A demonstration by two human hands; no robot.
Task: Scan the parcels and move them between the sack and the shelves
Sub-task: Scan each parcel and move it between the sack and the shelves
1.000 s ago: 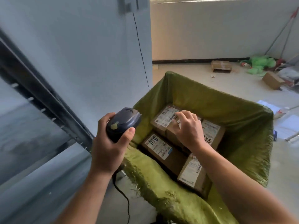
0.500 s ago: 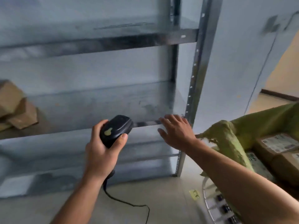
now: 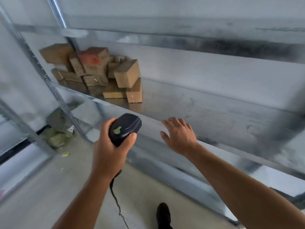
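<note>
Shelves: grey metal shelves (image 3: 206, 103) fill most of the view and run from upper left to lower right, with slotted uprights at the left. The view is blurred, so fine marks on the metal cannot be read.
Floor: pale floor (image 3: 49, 187) lies below the shelves and under both forearms.
Parcels: a pile of brown cardboard parcels (image 3: 92, 71) sits on the middle shelf at its left end, against the upright. The boxes are stacked unevenly and several are tilted. One near the top has a red patch on its face. The rest of that shelf to the right is bare metal.
Green bundle: a crumpled green and grey bundle (image 3: 56, 134) lies on the floor under the lowest shelf at the left. I cannot tell what it is.
Right hand: the right hand (image 3: 179, 138) is palm down over the front edge of the middle shelf, well right of the parcels. Its grip is wide, the fingers are spread, and it holds nothing. I cannot tell whether it touches the metal.
Left hand: the left hand (image 3: 107, 151) is just left of the right hand, its grip wrapped round the scanner with the thumb up the side.
Scanner: the black scanner (image 3: 125, 128) has a green mark on top, and its head points toward the shelf.
Shoe: a dark shoe (image 3: 163, 214) stands on the floor at the bottom edge.
Cable: a thin black cable (image 3: 115, 195) hangs from the scanner's handle to the bottom edge.
Scrap: a small green scrap (image 3: 65, 153) lies on the floor near the bundle.
</note>
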